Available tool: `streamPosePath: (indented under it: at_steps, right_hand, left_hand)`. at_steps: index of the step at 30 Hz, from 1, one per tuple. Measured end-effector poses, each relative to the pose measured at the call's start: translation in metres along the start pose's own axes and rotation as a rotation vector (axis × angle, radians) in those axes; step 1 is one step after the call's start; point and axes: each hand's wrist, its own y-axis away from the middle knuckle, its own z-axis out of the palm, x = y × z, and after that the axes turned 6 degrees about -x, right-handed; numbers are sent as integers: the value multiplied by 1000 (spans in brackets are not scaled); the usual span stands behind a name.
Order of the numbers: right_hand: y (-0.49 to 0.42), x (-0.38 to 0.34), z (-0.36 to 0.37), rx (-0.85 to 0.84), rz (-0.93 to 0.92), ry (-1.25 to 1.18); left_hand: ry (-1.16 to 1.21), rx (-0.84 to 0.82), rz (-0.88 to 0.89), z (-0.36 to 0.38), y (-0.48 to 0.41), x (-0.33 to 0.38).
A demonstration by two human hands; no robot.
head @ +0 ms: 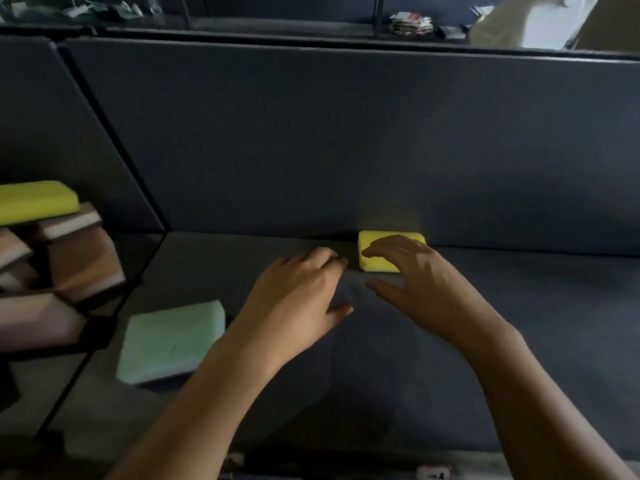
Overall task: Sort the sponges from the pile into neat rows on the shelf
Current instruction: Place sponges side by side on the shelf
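A yellow sponge [375,261] lies flat on the dark shelf [519,323], against its back wall. My right hand [415,278] hovers over its near right part with fingers spread and relaxed, holding nothing. Just left of the sponge, my left hand [301,299] rests low over the shelf with loosely bent fingers, also holding nothing. A pale green sponge [169,341] lies flat near the shelf's front left. At the far left a pile of sponges [69,258] sits in the neighbouring compartment, brown and pinkish ones topped by a yellow sponge [34,200].
A dark back panel [346,133] rises behind the shelf, and a slanted divider [114,143] separates it from the pile's compartment. Beyond the panel, another shelf holds papers [410,24] and clutter. A person in pale clothes [530,22] stands at the top right.
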Motion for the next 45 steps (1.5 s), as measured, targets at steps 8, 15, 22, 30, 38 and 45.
streamPosePath:
  at_steps: [8,15,22,30,38,45]
  right_hand:
    - [-19,-89,49,-85,-256,-33]
    - [-21,-127,72,-158,-289,-47]
    - [-19,-128,70,-167,-255,-9]
    - [-10,-99,53,-88,-136,31]
    - [-12,-54,17,36,-17,70]
    - [-8,-20,5,46,124,113]
  left_hand:
    - [-28,52,-314,-12,105,-68]
    - [25,-33,-417,1,149,-97]
    - [10,9,-383,11,134,-98]
    - [-6,79,-270,-1,97,-86]
    - [6,118,-85,-18,32,-60]
    - [12,24,-41,0,-21,-44]
